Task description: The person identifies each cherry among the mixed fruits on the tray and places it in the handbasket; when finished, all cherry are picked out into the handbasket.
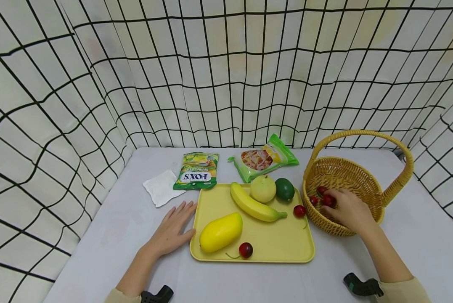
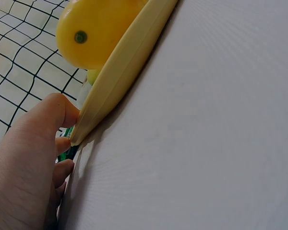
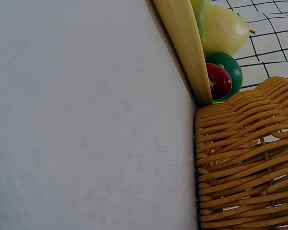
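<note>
A yellow tray (image 1: 279, 244) (image 2: 120, 72) (image 3: 182, 43) lies mid-table. On it are a yellow mango (image 1: 221, 232) (image 2: 96, 28), a banana (image 1: 254, 204), a pale pear (image 1: 263, 189) (image 3: 225, 28), a green round fruit (image 1: 284, 189) (image 3: 233, 67) and two cherries (image 1: 245, 250) (image 1: 299, 211) (image 3: 220, 80). My left hand (image 1: 178, 223) (image 2: 33, 158) rests flat on the table, fingers touching the tray's left edge. To the right, my right hand (image 1: 345, 208) reaches over the rim of the wicker basket (image 1: 362, 164) (image 3: 245, 163). Its fingertips meet a cherry (image 1: 327, 200) inside; the grip is hidden.
Behind the tray lie a green FOX'S sweet bag (image 1: 196, 170), a green snack bag (image 1: 264, 159) and a white packet (image 1: 161, 187). The grey table (image 1: 419, 235) is walled by checked cloth on three sides. The basket's tall handle (image 1: 404, 168) arches above my right hand.
</note>
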### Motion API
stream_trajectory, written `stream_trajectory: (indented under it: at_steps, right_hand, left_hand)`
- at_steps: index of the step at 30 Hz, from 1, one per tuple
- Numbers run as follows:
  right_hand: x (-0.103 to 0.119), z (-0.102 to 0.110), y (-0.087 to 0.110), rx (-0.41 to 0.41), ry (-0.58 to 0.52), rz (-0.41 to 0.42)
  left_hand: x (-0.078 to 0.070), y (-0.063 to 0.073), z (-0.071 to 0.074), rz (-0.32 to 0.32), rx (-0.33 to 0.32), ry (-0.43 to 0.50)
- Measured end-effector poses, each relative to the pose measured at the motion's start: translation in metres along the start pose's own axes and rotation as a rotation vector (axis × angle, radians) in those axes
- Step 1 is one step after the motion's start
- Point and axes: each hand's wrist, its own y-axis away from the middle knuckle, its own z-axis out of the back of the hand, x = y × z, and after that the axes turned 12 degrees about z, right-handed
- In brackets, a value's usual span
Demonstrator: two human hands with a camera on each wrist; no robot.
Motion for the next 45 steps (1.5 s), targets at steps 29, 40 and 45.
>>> stream_trajectory:
  at_steps: [29, 40, 45]
  right_hand:
    - [0.0029, 0.0013, -0.0022, 0.056, -0.068, 0.001]
    - [0.0021, 0.0009, -0.0017, 0.039, -0.073, 0.01]
    - [0.0027, 0.0013, -0.0009, 0.006, -0.082, 0.016]
  left_hand:
    - [0.0011, -0.0004, 0.0006, 0.005, 0.003, 0.001]
    - [0.0005, -0.0006, 0.0013, 0.014, 0.037, 0.011]
    - [0.0004, -0.0001, 0.0011, 0.014, 0.036, 0.01]
